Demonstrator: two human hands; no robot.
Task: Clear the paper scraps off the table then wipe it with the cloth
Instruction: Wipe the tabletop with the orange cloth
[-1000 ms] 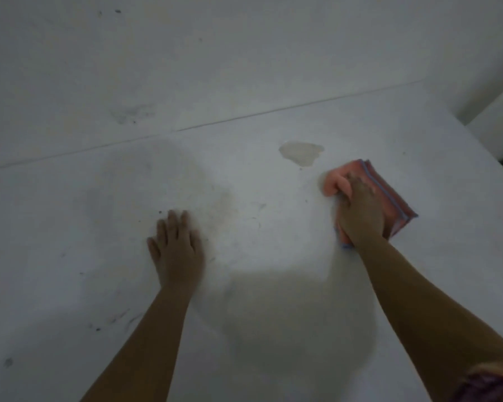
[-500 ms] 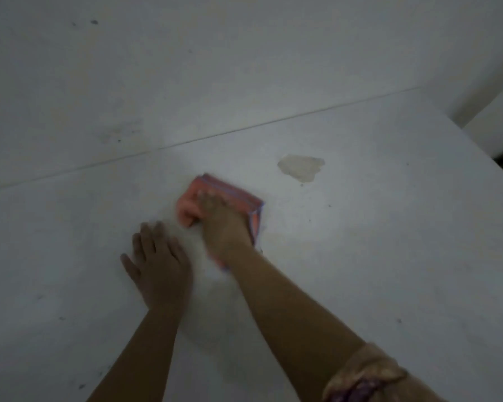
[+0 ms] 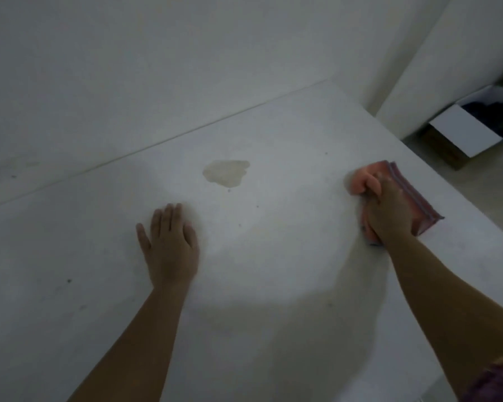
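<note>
Fingers of the right hand curl tight around the folded pink cloth beneath them; the tan stain lies leftward, nearer the flat, empty left hand.

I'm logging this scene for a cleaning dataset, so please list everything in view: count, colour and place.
table: one, white, fills most of the view, far edge along the wall
stain: one, pale beige patch, on the table between the hands and farther back
cloth: one, folded, pink with a bluish edge stripe, near the table's right edge
wall: white, behind the table
box: one, white, open, dark contents, on the floor at far right
left hand: one, flat on the table, fingers straight
right hand: one, grips the cloth
</note>
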